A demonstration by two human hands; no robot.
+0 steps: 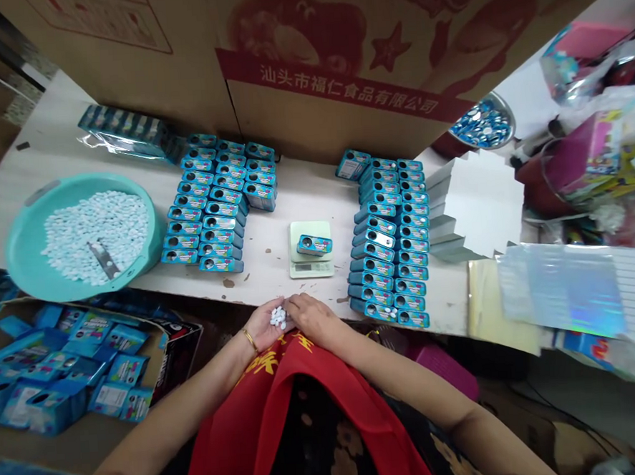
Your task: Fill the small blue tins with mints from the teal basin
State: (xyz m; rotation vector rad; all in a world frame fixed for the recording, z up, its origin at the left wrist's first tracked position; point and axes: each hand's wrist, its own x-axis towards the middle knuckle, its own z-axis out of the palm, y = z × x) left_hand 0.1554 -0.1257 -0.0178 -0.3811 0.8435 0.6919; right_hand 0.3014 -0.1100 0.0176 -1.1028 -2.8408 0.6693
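Cupped palm up at the table's front edge, my left hand holds a small heap of white candies. My right hand lies against it, palm down, with bent fingers at the edge of the heap; its fingertips are partly hidden, so what they pinch is unclear. Just beyond both hands is a pale green digital scale, bearing one small blue box with a dark round hole. Similar blue boxes stand in rows to the left and right. A few candies rest on the nearest right box.
A turquoise basin of candies with a metal scoop sits at left. Below it, a carton holds blue boxes. A large cardboard box blocks the back. White folded card and shiny sheets lie at right.
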